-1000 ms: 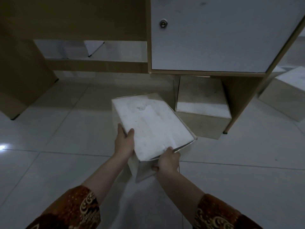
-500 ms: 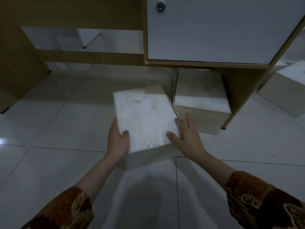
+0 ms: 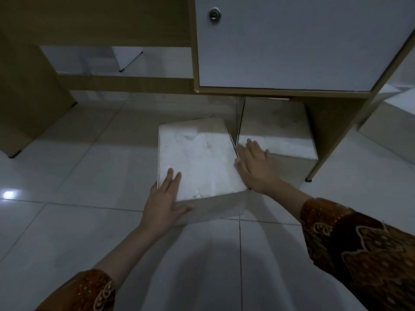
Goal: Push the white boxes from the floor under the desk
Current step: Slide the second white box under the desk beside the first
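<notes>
A white box sits flat on the tiled floor in front of the desk's knee space. My left hand lies flat on its near left corner, fingers on the top and thumb along the front face. My right hand presses with spread fingers against the box's right side. A second white box stands partly under the desk's cabinet, touching the first box at its far right corner.
The wooden desk has a left side panel, a rear crossbar and a right leg. A third white box lies on the floor to the right of the desk. Tiled floor stretches left and toward me.
The box was tilted up in both hands a second ago; it now rests flat on the floor, turned squarer to the desk and slid farther in. My hands flattened against it.
</notes>
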Available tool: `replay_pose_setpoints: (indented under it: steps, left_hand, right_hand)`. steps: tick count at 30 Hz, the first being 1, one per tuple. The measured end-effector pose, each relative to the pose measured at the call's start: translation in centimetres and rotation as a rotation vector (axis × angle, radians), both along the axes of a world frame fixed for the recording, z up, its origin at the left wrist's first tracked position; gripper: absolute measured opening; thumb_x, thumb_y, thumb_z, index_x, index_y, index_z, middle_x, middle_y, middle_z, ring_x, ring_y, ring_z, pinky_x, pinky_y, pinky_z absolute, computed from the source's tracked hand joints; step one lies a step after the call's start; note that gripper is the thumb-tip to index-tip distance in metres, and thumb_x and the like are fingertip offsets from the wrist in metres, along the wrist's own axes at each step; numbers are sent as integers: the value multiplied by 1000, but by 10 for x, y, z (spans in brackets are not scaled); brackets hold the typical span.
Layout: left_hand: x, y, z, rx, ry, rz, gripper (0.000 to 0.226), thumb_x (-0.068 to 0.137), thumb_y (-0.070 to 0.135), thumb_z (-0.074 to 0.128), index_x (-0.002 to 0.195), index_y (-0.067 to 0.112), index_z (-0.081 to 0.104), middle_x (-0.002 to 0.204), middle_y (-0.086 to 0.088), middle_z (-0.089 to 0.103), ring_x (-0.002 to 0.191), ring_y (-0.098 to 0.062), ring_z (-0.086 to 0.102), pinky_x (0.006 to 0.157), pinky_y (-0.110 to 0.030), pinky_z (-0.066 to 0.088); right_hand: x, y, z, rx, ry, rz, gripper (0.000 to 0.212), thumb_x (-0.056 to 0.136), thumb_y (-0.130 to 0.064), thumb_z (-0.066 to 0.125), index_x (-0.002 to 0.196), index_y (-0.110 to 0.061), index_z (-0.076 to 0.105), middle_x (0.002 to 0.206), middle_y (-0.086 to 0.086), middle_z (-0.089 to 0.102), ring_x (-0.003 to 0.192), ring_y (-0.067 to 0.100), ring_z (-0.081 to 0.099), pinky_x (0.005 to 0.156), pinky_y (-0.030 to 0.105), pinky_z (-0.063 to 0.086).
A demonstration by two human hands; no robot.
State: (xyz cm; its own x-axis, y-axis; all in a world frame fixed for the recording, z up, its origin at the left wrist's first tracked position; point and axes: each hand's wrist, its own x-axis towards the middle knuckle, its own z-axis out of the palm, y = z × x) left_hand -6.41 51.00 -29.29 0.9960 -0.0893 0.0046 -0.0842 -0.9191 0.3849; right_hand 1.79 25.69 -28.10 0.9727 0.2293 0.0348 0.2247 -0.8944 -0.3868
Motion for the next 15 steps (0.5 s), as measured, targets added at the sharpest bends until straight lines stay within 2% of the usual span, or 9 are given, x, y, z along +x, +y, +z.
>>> replay_pose_setpoints:
  steps: [4, 8, 12, 15]
  left_hand:
    - [29, 15, 1, -9, 18, -42, 94, 76, 57, 63, 150, 21, 16, 161, -1, 5, 147, -20, 17, 118, -39, 12]
    - [59, 12, 1, 10, 22, -62, 93, 77, 53, 64, 150, 22, 17, 161, -2, 5, 147, -22, 18, 118, -42, 15]
    - [83, 1, 1, 21, 0, -75, 92, 76, 53, 65, 150, 20, 19, 161, -3, 8, 146, -23, 20, 118, -42, 16]
    - [97, -2, 2, 31, -11, -86, 91, 76, 51, 66, 149, 20, 21, 161, -3, 9, 146, -24, 22, 118, -43, 17]
  right_hand:
    - [21, -23, -9, -222, -27, -7, 55, 101, -30, 27, 151, -26, 6, 161, 10, -2, 148, 28, -6, 118, 46, -3]
    - [20, -36, -17, -260, -126, 5, 69, 93, -19, 43, 151, -27, 7, 161, 9, 3, 149, 27, -2, 118, 45, -1]
    - [20, -54, -20, -296, -168, 27, 79, 87, -18, 52, 151, -26, 7, 161, 9, 5, 149, 27, -2, 117, 44, -6]
    - [23, -63, -23, -304, -183, 56, 82, 86, -24, 56, 151, -26, 6, 161, 9, 6, 148, 27, -1, 115, 43, -8]
